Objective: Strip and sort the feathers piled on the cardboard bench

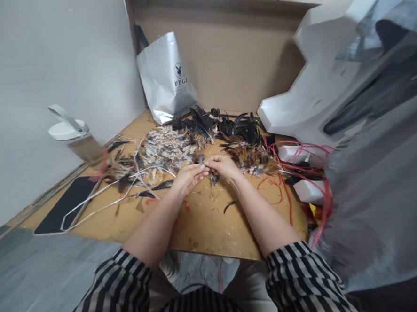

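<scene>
Over the flat yellow-brown surface [209, 229], the person's left hand [189, 180] and right hand [223, 167] meet, each grip pinching a small grey-brown feather tuft [200, 159]. Behind them I can read "PPGZ" beneath a black rabbit-head logo [178, 70] on a shiny silver bag [163, 83]; glossy black feathers [240, 128] lie beside it.
</scene>
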Demonstrator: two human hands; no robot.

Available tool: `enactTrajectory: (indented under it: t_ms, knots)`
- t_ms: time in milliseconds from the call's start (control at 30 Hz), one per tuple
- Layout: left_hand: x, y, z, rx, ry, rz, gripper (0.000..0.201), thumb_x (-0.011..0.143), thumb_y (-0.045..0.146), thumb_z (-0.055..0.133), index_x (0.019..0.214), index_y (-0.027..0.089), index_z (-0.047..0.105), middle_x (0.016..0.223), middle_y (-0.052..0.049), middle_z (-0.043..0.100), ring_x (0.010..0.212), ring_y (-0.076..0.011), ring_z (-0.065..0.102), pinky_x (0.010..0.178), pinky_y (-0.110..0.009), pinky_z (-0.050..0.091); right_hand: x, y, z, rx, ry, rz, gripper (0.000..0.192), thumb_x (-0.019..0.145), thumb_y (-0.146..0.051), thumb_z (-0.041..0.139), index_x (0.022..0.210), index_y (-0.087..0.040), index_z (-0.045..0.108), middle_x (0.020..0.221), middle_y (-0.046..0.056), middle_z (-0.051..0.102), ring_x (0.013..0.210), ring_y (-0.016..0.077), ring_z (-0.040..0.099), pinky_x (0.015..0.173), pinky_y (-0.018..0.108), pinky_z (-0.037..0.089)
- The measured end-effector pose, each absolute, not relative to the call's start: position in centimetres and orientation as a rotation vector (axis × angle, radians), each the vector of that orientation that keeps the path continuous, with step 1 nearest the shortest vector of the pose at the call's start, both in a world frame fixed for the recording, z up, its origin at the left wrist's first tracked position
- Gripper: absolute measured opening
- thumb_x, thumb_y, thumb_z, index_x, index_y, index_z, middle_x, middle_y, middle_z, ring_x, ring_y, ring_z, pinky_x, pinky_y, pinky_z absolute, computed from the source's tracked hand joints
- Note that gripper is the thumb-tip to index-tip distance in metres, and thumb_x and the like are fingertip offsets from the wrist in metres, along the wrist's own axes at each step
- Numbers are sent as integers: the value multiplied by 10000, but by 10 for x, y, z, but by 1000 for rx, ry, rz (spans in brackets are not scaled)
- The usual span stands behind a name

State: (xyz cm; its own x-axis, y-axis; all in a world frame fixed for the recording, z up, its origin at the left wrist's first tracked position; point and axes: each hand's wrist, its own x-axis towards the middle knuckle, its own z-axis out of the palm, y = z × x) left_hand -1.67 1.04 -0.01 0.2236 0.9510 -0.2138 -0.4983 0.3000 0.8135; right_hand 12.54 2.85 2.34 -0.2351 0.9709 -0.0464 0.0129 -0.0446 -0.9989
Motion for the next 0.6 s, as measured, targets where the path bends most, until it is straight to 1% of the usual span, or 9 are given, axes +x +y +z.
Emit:
enactTrajectory:
  t_ms: [167, 333, 433, 600]
  knots:
    - [-16, 11, -1, 661, 827, 1167, 77, 681, 102, 652, 740, 73, 613, 700, -85, 666, 557, -84, 619, 459, -123, 449, 126, 30, 21, -1134, -1376, 1423, 252, 554, -358, 698, 630, -144, 589, 447, -57, 487, 381, 33, 333, 382, 178, 221]
    - [-16, 10, 1, 632, 837, 1196, 16, 723, 84, 602, 714, 74, 594, 671, -73, 657, 545, -73, 612, 466, -119, 445, 126, 31, 20, -1120, -1349, 1449, 250, 547, -350, 703, 619, -141, 586, 475, -44, 503, 403, 36, 357, 393, 175, 242]
    - [-15, 9, 5, 615, 836, 1192, 40, 742, 76, 577, 707, 67, 595, 655, -72, 651, 538, -71, 607, 457, -117, 437, 126, 30, 21, -1105, -1331, 1466, 258, 537, -350, 708, 612, -140, 578, 479, -43, 507, 405, 36, 360, 394, 174, 238]
    - [-15, 9, 7, 595, 825, 1178, 38, 746, 73, 572, 718, 67, 597, 688, -83, 661, 543, -70, 607, 454, -116, 434, 125, 30, 21, -1081, -1280, 1429, 262, 535, -354, 708, 617, -146, 572, 474, -46, 509, 401, 38, 362, 394, 176, 240]
